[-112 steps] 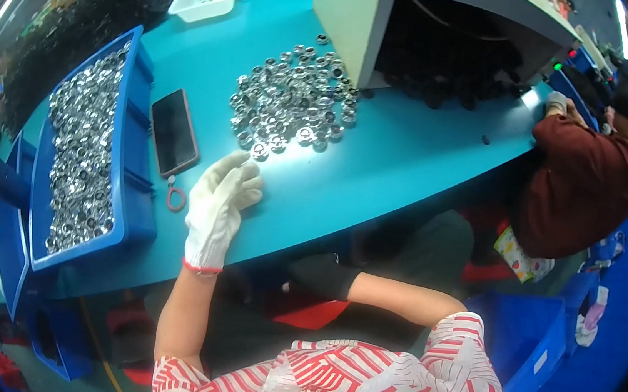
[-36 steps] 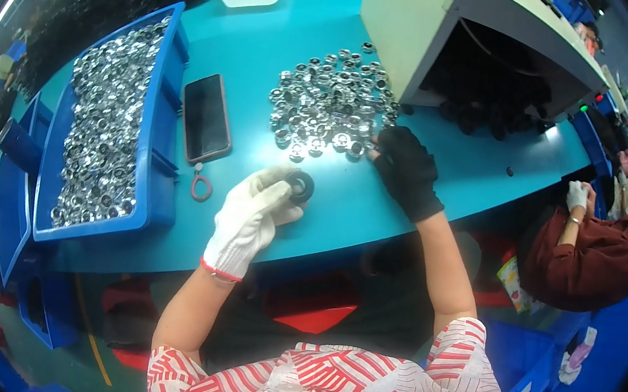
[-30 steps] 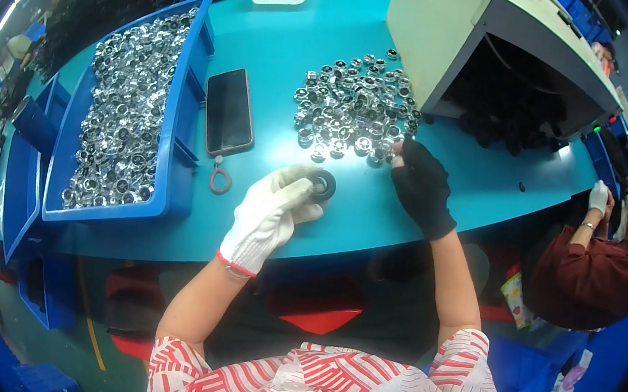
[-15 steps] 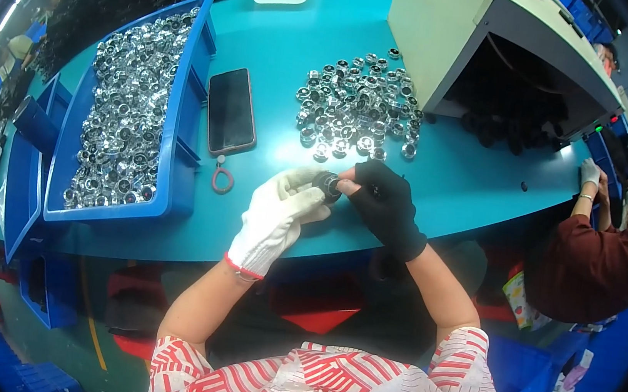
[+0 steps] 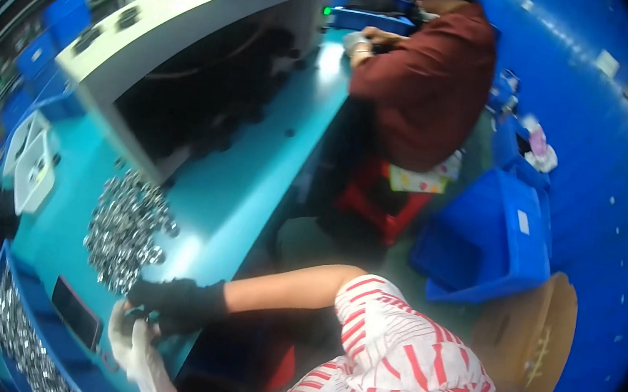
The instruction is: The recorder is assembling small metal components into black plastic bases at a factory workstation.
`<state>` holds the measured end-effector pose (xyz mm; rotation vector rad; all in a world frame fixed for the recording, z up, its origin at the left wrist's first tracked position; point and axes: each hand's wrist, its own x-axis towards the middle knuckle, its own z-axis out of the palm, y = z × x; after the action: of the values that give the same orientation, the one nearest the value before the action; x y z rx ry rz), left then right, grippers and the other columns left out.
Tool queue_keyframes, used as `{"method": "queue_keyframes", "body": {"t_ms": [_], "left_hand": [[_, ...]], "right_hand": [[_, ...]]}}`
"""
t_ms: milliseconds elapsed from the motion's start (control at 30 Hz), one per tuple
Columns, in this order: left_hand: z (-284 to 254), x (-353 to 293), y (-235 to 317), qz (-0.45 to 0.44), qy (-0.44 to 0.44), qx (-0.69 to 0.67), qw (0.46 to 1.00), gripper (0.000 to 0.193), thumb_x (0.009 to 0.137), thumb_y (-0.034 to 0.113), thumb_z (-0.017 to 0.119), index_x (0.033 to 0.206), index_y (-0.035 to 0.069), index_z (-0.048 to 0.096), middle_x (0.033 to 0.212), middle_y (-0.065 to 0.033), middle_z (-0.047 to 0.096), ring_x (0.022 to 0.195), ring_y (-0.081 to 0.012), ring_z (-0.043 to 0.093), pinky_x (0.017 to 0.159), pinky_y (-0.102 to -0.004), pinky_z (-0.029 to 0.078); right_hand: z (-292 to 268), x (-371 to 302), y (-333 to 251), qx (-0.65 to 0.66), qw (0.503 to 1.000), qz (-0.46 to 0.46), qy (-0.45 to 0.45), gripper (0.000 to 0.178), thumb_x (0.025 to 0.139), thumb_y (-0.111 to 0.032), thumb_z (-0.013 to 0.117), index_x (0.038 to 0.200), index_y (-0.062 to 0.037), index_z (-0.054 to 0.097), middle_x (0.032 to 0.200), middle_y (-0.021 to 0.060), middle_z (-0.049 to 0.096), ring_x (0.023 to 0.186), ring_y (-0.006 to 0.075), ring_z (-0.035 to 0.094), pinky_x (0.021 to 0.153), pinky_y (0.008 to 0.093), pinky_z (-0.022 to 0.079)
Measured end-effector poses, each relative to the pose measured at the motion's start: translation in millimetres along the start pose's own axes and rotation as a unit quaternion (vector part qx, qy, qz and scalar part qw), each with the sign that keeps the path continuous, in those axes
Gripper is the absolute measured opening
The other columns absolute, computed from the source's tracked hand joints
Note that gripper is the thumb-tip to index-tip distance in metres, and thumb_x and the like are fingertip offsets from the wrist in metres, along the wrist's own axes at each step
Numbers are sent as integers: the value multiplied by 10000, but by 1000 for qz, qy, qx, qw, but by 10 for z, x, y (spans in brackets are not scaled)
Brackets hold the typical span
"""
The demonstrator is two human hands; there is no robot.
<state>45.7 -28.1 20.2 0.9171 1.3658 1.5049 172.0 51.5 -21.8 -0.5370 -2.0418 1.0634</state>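
My left hand (image 5: 132,349), in a white knit glove with a red cuff, is closed around a small black round part (image 5: 136,316), only partly visible between the fingers and blurred. My right hand (image 5: 176,305), in a black fingerless glove, meets it from the other side, its fingertips closed on the same part. Both hands are over the front edge of the teal table. Just beyond them lies a loose pile of clear, shiny round pieces with dark centres (image 5: 122,232). A phone (image 5: 77,313) rests beside my left hand.
A blue bin of clear round pieces (image 5: 26,345) stands at lower left, a white tray (image 5: 35,173) farther back. A pale machine housing (image 5: 193,35) with a dark opening sits on the table. Beyond it a person in dark red (image 5: 427,85) works. Blue crates (image 5: 491,239) stand right.
My view has swung to the right, bringing the co-worker, the blue crates and a cardboard box into fuller sight. Both hands stay together at the black round part.
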Motion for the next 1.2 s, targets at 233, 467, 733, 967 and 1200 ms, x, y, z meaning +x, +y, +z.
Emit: {"method": "queue_keyframes", "body": {"t_ms": [233,467,733,967,1200], "left_hand": [[109,4,-263,146,-44,103,983,570,834,-46,476,1388,11,349,1146,-105,516,984,-156,521,843,-236,430],[-304,268,-489,153,-19,263,952,328,930,100,485,1235,-22,489,1020,-118,594,763,-145,600,618,-241,510],[-48,153,-274,61,-14,143,988,337,942,173,490,1189,-56,498,928,-101,598,651,-115,565,531,-191,452],[-59,107,-120,25,-1,102,994,264,942,186,495,1074,-42,513,728,-55,585,497,-85,506,436,-179,399],[8,80,-149,50,-28,136,989,266,905,99,516,1130,-42,507,926,-89,591,744,-98,560,604,-210,474]], "right_hand": [[-29,-35,35,-244,967,-68,40,141,786,-209,590,869,-94,599,794,90,612,681,268,632,543,399,496],[-9,37,-72,-278,960,-41,2,129,747,-230,607,836,-139,629,731,65,640,657,273,645,531,385,490],[-119,58,-81,-180,983,17,-4,236,738,-265,635,856,-64,595,820,127,654,738,323,653,611,414,510],[-104,95,-80,-173,984,-40,-25,202,734,-238,658,842,-83,586,791,99,635,714,301,646,579,405,496],[-262,102,-131,-238,968,-53,-59,213,779,-198,620,973,-117,585,879,93,617,775,284,649,610,400,514]]}}
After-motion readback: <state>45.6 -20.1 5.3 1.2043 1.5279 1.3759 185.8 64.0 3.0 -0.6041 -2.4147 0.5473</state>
